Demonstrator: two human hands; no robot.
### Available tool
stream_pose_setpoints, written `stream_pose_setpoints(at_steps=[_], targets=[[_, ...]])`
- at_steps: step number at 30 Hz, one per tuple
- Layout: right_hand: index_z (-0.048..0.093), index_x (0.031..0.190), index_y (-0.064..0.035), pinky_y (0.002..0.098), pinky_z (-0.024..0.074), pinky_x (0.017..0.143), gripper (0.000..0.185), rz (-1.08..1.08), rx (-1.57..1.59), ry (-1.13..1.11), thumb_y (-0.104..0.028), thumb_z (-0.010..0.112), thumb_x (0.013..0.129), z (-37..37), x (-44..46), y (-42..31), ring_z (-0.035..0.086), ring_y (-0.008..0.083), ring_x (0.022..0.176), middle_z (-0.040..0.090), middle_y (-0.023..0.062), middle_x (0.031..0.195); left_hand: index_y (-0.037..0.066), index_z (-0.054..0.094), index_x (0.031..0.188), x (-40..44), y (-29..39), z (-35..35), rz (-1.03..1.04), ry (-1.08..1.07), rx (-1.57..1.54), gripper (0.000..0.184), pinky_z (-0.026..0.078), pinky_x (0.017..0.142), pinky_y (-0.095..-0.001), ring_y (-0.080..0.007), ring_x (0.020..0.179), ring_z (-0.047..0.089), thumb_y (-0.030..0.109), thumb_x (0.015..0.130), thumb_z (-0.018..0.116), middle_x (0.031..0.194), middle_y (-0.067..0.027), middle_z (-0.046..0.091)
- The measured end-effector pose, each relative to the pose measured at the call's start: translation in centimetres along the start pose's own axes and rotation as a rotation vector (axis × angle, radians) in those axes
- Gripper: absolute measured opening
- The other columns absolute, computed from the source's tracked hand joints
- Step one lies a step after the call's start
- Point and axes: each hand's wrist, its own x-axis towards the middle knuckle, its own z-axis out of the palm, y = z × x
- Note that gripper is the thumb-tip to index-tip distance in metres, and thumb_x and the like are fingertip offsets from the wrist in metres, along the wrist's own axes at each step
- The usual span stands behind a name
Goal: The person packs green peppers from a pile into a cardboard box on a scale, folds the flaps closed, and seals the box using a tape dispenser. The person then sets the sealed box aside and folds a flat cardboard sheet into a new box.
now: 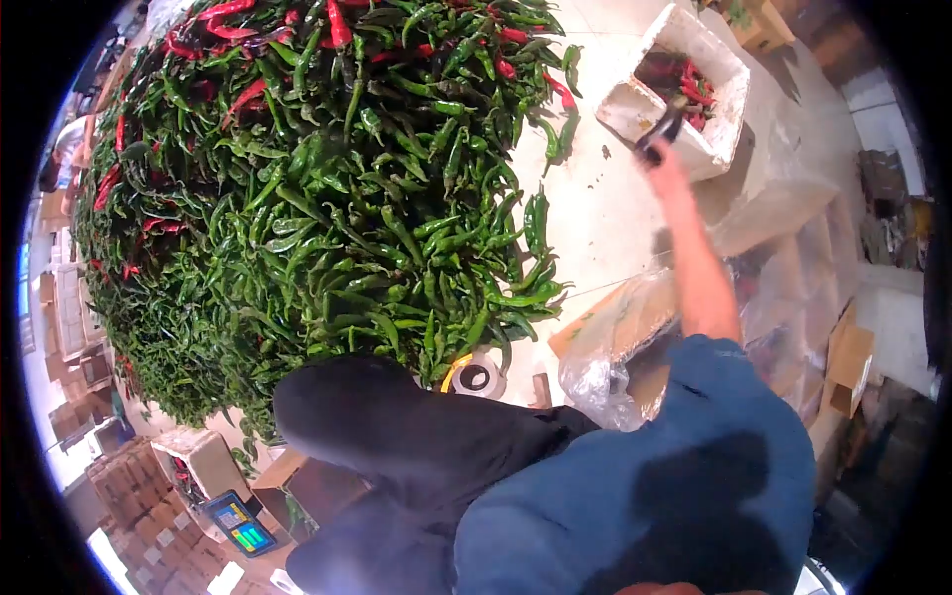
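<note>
My right hand (662, 169) reaches over the near edge of a white foam box (739, 109). Its fingers are closed on a dark, shiny, elongated thing (666, 127), blurred and perhaps a dark pepper. Red chili peppers (697, 89) lie inside the box, with darker pieces beside them. A large heap of green chili peppers (347, 228), with some red ones mixed in, spreads over the floor to the left. My left hand does not show.
A roll of tape (476, 377) lies between my dark-trousered leg (426, 426) and the heap. Clear plastic (600, 387) covers a cardboard box beside my arm. A scale display (240, 524), another foam box (198, 458) and stacked cartons (144, 486) stand at lower left.
</note>
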Motion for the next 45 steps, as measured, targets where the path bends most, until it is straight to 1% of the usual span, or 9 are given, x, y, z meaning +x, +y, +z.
stream_pose_setpoints(at_steps=[2, 6, 8, 14, 20, 27, 29, 34, 45], targets=[[0.058, 0.136, -0.0015, 0.0438, 0.0506, 0.101, 0.063, 0.616, 1.305, 0.230, -0.049, 0.068, 0.096, -6.2, 4.3, -5.5, 0.062, 0.0345, 0.117, 0.064, 0.0170, 0.129, -0.002, 0.067, 0.118, 0.3, -0.7, -0.5, -0.025, -0.012, -0.029, 0.030, 0.056, 0.086, -0.0347, -0.0226, 0.101, 0.068, 0.023, 0.102, 0.062, 0.116, -0.0135, 0.069], [0.061, 0.131, -0.0016, 0.0423, 0.0564, 0.088, 0.065, 0.452, 0.641, 0.011, -0.051, 0.074, 0.090, -5.5, 4.7, -5.2, 0.069, 0.0308, 0.102, 0.070, 0.0177, 0.119, -0.002, 0.066, 0.120, 1.4, -3.3, -3.9, -0.082, -0.013, -0.146, 0.031, 0.056, 0.086, -0.0344, -0.0221, 0.102, 0.068, 0.024, 0.103, 0.062, 0.117, -0.0133, 0.068], [0.069, 0.090, -0.0048, 0.0351, 0.0500, 0.057, 0.026, 0.303, 0.255, -0.143, -0.031, 0.069, 0.091, 0.9, 1.7, -3.3, 0.060, 0.0177, 0.060, 0.067, 0.0035, 0.073, -0.002, 0.065, 0.120, 2.3, -4.6, -5.5, -0.100, -0.019, -0.253, 0.031, 0.056, 0.087, -0.0342, -0.0219, 0.103, 0.068, 0.024, 0.103, 0.062, 0.118, -0.0132, 0.068], [0.053, 0.137, 0.0083, 0.0348, 0.0601, 0.074, 0.064, 0.011, 0.012, -0.799, -0.021, 0.076, 0.085, 18.9, -18.8, -19.5, 0.072, 0.0230, 0.080, 0.074, 0.0166, 0.101, -0.003, 0.064, 0.122, 0.6, -2.7, -10.0, 0.043, -0.017, -0.557, 0.033, 0.055, 0.088, -0.0338, -0.0213, 0.105, 0.068, 0.025, 0.104, 0.061, 0.120, -0.0129, 0.068], [0.025, 0.158, -0.0037, 0.0459, 0.0404, 0.113, 0.096, -0.590, -0.180, -0.974, -0.024, 0.078, 0.080, 28.5, -26.5, -36.3, 0.048, 0.0423, 0.135, 0.045, 0.0278, 0.149, -0.004, 0.066, 0.122, -11.0, 18.7, -6.1, 0.331, -0.093, -0.375, 0.025, 0.056, 0.090, -0.0328, -0.0202, 0.104, 0.069, 0.007, 0.100, 0.060, 0.114, -0.0108, 0.071], [0.044, 0.145, -0.0009, 0.0464, 0.0473, 0.104, 0.068, -0.952, -0.346, -0.892, -0.029, 0.070, 0.089, 40.0, -25.7, -51.2, 0.058, 0.0414, 0.122, 0.057, 0.0255, 0.135, -0.001, 0.057, 0.133, -10.5, 16.5, 3.1, 0.345, -1.112, 0.100, 0.046, 0.055, 0.092, -0.0370, -0.0297, 0.100, 0.070, 0.024, 0.095, 0.065, 0.112, -0.0209, 0.070], [0.052, 0.136, 0.0002, 0.0465, 0.0489, 0.101, 0.053, -1.081, -0.346, -0.937, -0.025, 0.066, 0.092, 43.8, -26.0, -54.3, 0.060, 0.0410, 0.118, 0.062, 0.0241, 0.129, -0.001, 0.057, 0.130, -11.0, 14.6, 3.0, 0.617, -1.188, 0.296, 0.046, 0.055, 0.090, -0.0464, -0.0400, 0.108, 0.066, 0.026, 0.094, 0.064, 0.114, -0.0233, 0.067], [0.058, 0.124, 0.0041, 0.0468, 0.0517, 0.096, 0.035, -1.739, -0.267, -1.016, -0.005, 0.056, 0.090, 56.4, -30.4, -59.5, 0.062, 0.0406, 0.114, 0.064, 0.0234, 0.119, 0.005, 0.060, 0.130, -10.8, 17.3, -2.0, 1.093, -0.937, 0.316, 0.051, 0.053, 0.078, -0.0362, -0.0240, 0.099, 0.066, 0.021, 0.082, 0.067, 0.108, -0.0119, 0.066], [0.072, 0.105, -0.0002, 0.0451, 0.0591, 0.084, 0.023, -1.339, -0.873, -0.905, -0.010, 0.055, 0.093, 73.3, -36.2, -61.8, 0.072, 0.0371, 0.101, 0.073, 0.0235, 0.108, 0.006, 0.064, 0.130, -6.5, 17.3, -5.5, 0.999, -0.951, 0.176, 0.043, 0.048, 0.092, -0.0411, -0.0306, 0.108, 0.061, 0.020, 0.090, 0.055, 0.120, -0.0175, 0.064]])
